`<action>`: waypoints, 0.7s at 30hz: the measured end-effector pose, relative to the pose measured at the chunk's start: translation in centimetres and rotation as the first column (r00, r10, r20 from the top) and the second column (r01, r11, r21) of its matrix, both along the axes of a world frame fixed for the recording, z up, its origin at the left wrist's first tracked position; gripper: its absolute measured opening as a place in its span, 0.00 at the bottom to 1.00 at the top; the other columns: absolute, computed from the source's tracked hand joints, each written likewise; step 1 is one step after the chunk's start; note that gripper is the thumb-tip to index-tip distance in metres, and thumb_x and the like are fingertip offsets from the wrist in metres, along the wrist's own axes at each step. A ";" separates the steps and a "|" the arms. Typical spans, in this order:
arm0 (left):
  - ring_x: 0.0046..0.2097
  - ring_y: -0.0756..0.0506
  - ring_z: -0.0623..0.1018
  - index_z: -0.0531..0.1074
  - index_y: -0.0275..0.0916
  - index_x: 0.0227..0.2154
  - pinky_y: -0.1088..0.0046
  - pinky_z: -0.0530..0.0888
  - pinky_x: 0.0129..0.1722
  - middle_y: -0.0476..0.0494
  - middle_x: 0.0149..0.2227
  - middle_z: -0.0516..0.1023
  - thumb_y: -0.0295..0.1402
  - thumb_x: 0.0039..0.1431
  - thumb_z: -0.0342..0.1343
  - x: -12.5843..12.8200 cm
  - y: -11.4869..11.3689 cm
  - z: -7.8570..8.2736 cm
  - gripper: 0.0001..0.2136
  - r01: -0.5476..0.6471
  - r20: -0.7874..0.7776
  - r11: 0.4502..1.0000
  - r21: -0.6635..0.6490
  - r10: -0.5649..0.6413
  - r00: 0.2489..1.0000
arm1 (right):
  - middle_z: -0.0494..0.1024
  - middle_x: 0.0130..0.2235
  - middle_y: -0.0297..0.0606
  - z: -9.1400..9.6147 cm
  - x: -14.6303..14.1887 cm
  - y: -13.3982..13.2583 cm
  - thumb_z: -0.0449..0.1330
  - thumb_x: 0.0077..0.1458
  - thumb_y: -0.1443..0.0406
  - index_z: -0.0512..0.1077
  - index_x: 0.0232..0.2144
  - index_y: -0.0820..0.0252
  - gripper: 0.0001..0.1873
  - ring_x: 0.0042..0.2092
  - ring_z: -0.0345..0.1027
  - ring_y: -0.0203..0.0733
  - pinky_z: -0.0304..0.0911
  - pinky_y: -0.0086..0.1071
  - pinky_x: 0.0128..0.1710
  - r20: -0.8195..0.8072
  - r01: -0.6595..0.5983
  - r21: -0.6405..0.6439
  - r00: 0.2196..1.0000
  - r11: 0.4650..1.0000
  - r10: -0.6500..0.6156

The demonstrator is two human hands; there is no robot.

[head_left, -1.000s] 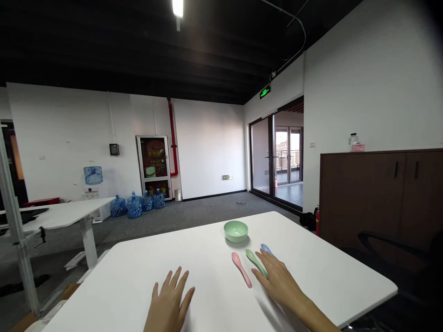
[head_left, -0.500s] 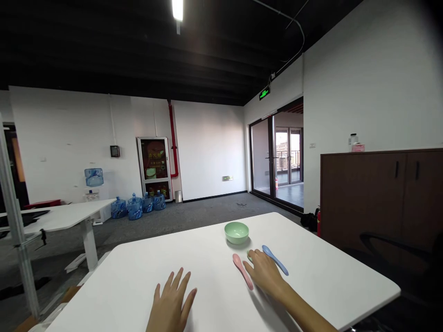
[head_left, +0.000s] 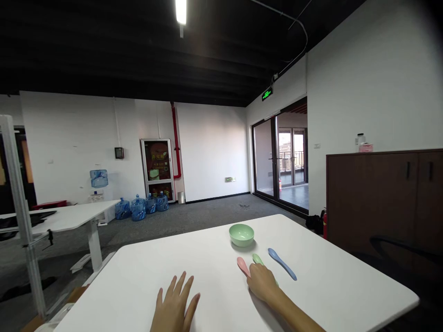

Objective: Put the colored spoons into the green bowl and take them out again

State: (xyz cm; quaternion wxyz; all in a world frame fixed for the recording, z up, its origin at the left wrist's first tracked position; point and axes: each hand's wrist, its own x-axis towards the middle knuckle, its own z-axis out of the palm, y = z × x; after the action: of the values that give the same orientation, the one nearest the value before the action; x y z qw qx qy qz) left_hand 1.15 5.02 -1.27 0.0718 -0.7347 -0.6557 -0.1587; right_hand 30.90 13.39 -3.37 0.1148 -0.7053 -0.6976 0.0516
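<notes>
My left hand (head_left: 174, 304) lies open over the near part of the white table (head_left: 138, 276), its fingers spread and nothing in them. My right hand (head_left: 263, 282) is closed with curled fingers at the handle of a pink spoon (head_left: 242, 264); the hand hides that handle and the fingertips. A green spoon (head_left: 256, 258) runs beneath the same hand, its bowl end showing beyond the knuckles. To the right, apart from the hand, is a blue spoon (head_left: 282, 263). Behind the spoons stands a light green bowl (head_left: 241, 235), upright.
A brown cabinet (head_left: 370, 198) stands to the right, with a chair's dark armrest near it. Across the floor at the left are several blue water bottles (head_left: 138, 208) and a second white desk (head_left: 79, 214). A metal post (head_left: 22, 207) rises at the far left.
My right hand has shifted left from the green spoon to the pink spoon, its fingers curling in. More of the green spoon shows. My left hand stays spread; the view has turned slightly left.
</notes>
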 end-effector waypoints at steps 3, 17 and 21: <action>0.72 0.32 0.65 0.69 0.49 0.66 0.39 0.66 0.67 0.41 0.70 0.68 0.42 0.70 0.44 -0.3 0.1 -0.1 0.25 -0.003 -0.003 1.000 0.001 0.003 1.000 | 0.83 0.42 0.50 1.0 0.0 0.4 0.50 0.63 0.68 0.79 0.36 0.61 0.16 0.43 0.79 0.52 0.62 0.35 0.38 -0.024 -0.004 0.056 1.000 0.998 0.005; 0.72 0.32 0.64 0.67 0.49 0.67 0.39 0.66 0.67 0.42 0.71 0.67 0.42 0.71 0.43 -1.0 -0.3 0.5 0.25 -0.029 -0.045 0.999 -0.026 0.027 0.999 | 0.83 0.49 0.53 7.0 1.2 10.4 0.50 0.69 0.57 0.79 0.45 0.63 0.20 0.50 0.78 0.52 0.64 0.34 0.42 -0.041 0.127 0.146 0.992 0.981 -0.122; 0.72 0.32 0.64 0.67 0.49 0.67 0.38 0.66 0.67 0.42 0.71 0.67 0.42 0.71 0.42 -1.5 -0.1 0.2 0.25 -0.024 -0.033 0.999 -0.021 0.023 0.999 | 0.83 0.51 0.55 6.0 0.9 12.4 0.53 0.68 0.53 0.78 0.48 0.65 0.23 0.52 0.78 0.54 0.67 0.36 0.44 -0.068 0.156 0.103 0.986 0.982 -0.150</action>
State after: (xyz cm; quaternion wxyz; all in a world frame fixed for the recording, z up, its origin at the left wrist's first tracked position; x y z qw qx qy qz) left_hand -0.34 4.89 -1.10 0.0765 -0.7301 -0.6647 -0.1390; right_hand 31.80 25.79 2.67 0.1774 -0.7478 -0.6392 0.0261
